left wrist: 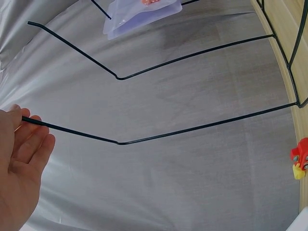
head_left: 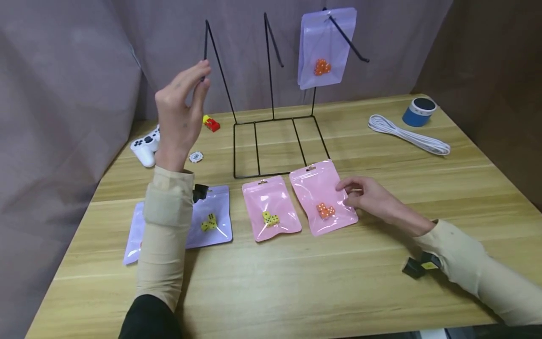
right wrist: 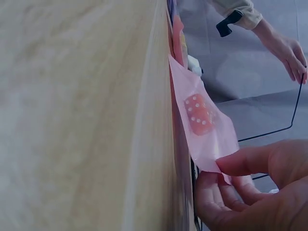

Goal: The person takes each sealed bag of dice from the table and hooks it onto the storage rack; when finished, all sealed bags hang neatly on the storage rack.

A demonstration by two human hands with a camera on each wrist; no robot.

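Observation:
My left hand (head_left: 198,80) is raised with straight fingers, and its fingertips touch the tip of the leftmost hook (left wrist: 144,137) of a black wire rack (head_left: 271,117). The left wrist view shows that hand (left wrist: 21,149) at the wire's end. My right hand (head_left: 346,192) pinches the right edge of a pink pouch (head_left: 323,197) holding orange dice, which lies on the table in front of the rack. In the right wrist view the thumb and fingers (right wrist: 240,161) hold that pouch's (right wrist: 202,120) edge lifted off the wood. A lilac pouch (head_left: 323,47) with orange dice hangs on the rightmost hook.
A pink pouch (head_left: 271,207) and a lilac pouch (head_left: 209,216), both with yellow dice, lie left of the held one. Another lilac pouch (head_left: 133,240) lies under my left forearm. Behind are a white controller (head_left: 146,146), a red toy (head_left: 211,123), a chip (head_left: 196,157), a white cable (head_left: 408,135) and a blue speaker (head_left: 418,111).

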